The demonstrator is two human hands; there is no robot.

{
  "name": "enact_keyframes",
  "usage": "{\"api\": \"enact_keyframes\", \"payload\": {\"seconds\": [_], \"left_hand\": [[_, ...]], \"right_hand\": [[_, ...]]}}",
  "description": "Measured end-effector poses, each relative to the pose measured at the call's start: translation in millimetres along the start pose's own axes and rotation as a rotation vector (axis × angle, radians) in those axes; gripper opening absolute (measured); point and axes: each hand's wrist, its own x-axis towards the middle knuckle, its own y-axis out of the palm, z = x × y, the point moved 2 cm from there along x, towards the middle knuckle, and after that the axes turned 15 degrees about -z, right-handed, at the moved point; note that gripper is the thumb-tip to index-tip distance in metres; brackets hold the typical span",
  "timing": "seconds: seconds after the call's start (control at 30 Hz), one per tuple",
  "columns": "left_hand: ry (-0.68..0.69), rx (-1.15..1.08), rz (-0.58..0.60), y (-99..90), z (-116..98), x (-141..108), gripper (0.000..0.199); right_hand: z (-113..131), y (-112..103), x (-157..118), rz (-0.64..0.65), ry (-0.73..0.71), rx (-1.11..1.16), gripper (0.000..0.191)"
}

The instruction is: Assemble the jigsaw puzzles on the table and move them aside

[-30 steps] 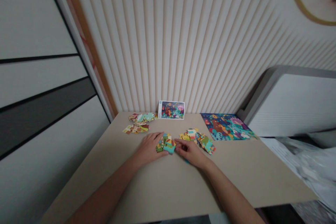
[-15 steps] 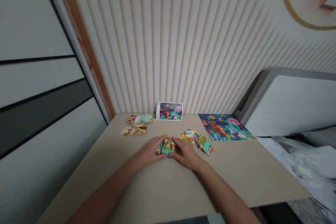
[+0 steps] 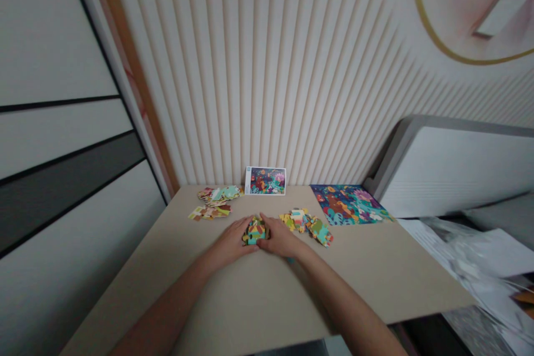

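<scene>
On the beige table: puzzle pieces in a few clumps, plain matte top, wide near edge, far edge tucked up to the wall.
Stack: a small heap of colourful pieces, mid-table, right between the two hands. Can't tell from where I'm standing if it's lifted or sitting on the top.
Left hand: curled round the left side of that stack, fingers on the far side, thumb on the near side, so a narrow hold.
Right hand: pinched in on the other side, thumb near and fingertips far, pieces between. A bit of blue peeks out by the wrist, too small to name.
Left clumps: a bigger pile near the wall, with a smaller spread just in front.
Right clump: loose overlapping pieces just past the right hand.
Card: propped up against the wall, bright picture, white border.
Poster: lying flat at the far right corner, similar picture but bigger.
Wall: cream, ribbed top to bottom, gold-rimmed round picture up right.
Cabinet: pale panels, black trim, one dark grey band, off left.
Headboard: grey and white, right of the table, with crumpled clear plastic below it.
</scene>
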Motion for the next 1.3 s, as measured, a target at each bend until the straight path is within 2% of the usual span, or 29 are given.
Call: {"api": "enact_keyframes", "payload": {"seconds": [0.13, 0.27, 0.53, 0.63, 0.7, 0.8, 0.9, 1.0, 1.07, 1.2, 1.3], "left_hand": [[-0.052, -0.066, -0.011, 0.6, 3.7, 1.9, 0.091], [-0.055, -0.051, -0.035, 2.2, 4.5, 2.2, 0.094], [-0.060, -0.102, -0.073, 2.3, -5.0, 4.1, 0.089], [-0.097, -0.220, -0.125, 3.7, -11.6, 5.1, 0.082], [-0.177, -0.368, -0.148, 5.6, -14.8, 6.3, 0.080], [-0.314, -0.656, -0.123, 8.1, -20.4, 8.7, 0.078], [-0.360, -0.826, -0.068, 8.5, -27.5, 10.2, 0.077], [-0.366, -0.838, -0.044, 9.3, -31.3, 9.5, 0.076], [-0.386, -0.814, -0.072, 9.7, -30.7, 8.6, 0.071], [-0.413, -0.772, -0.155, 6.9, -27.7, 8.7, 0.066], [-0.406, -0.753, -0.213, 2.3, -28.0, 10.1, 0.065]], "right_hand": [[-1.6, 7.1, 11.1, -0.026, 0.085, 0.053, 0.097], [-5.9, 11.4, 7.2, -0.108, 0.152, 0.162, 0.091], [4.3, 12.0, -10.0, -0.276, 0.048, 0.445, 0.082], [6.2, 9.9, -10.5, -0.280, 0.084, 0.582, 0.069], [4.1, 7.7, -9.1, -0.288, 0.142, 0.691, 0.058], [-1.7, 5.2, -6.3, -0.342, 0.238, 0.812, 0.053], [-6.1, 6.1, -4.7, -0.395, 0.340, 0.847, 0.054], [-6.0, 7.9, -4.1, -0.379, 0.381, 0.878, 0.057], [-5.6, 6.4, -3.3, -0.374, 0.372, 0.884, 0.054], [-9.5, -4.7, -0.8, -0.450, 0.333, 0.808, 0.041], [-12.9, -12.8, 0.1, -0.460, 0.352, 0.741, 0.043]]}}
